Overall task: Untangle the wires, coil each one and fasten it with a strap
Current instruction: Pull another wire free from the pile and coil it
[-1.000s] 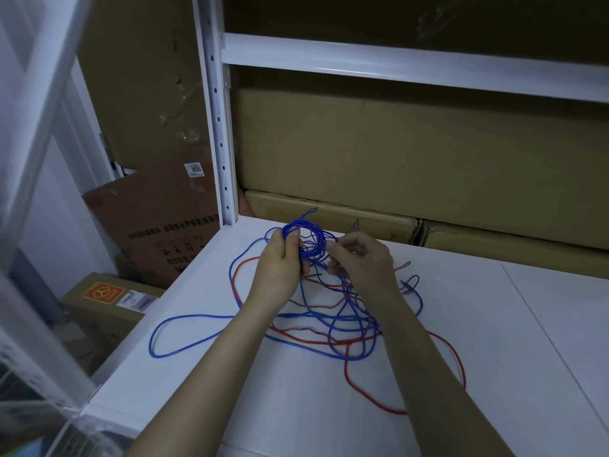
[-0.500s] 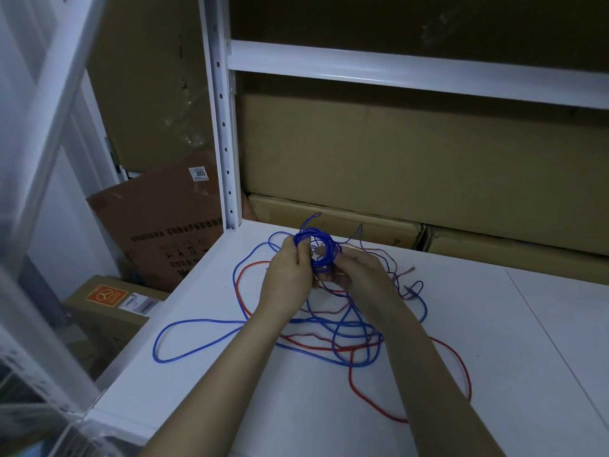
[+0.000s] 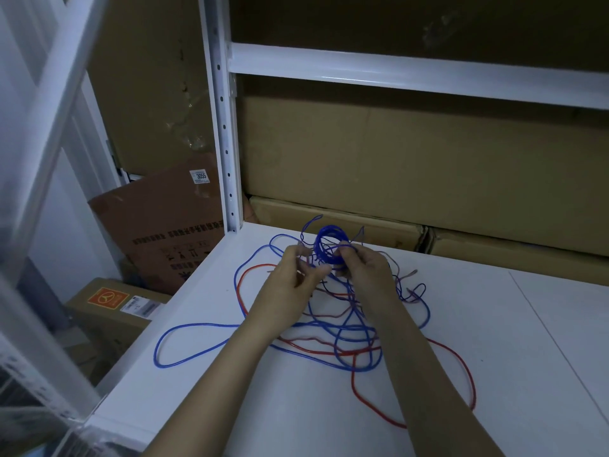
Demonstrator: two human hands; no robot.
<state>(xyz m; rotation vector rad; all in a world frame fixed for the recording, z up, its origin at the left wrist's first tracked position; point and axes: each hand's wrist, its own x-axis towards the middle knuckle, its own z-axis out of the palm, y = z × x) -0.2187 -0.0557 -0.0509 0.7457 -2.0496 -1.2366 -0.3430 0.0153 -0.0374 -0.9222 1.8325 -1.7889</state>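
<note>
Coil: I see the small blue coil (image 3: 330,244) held up off the shelf (image 3: 494,374), just above and between both sets of fingertips. I judge it is kept raised so its turns do not fall back into the tangle.
Right hand: my read is that the right hand (image 3: 365,272) pinches the coil's lower right edge, fingers curled round the turns to keep them together.
Left hand: the left hand (image 3: 293,278) sits just left of the coil, fingers curled. It seems to pinch a thin strand, though I cannot tell for sure.
Loose wire: the blue wire (image 3: 184,334) and red wire (image 3: 454,367) lie crossed on the shelf below the fingers and wrists, not yet separated.
Strap: I see none.
Writing: a white label (image 3: 199,176) far left of the fingers reads "3055". The print on the brown carton (image 3: 158,225) is too small to read.
Logo: an orange sticker (image 3: 108,297) with a three-pointed emblem sits on the low box (image 3: 99,321).
</note>
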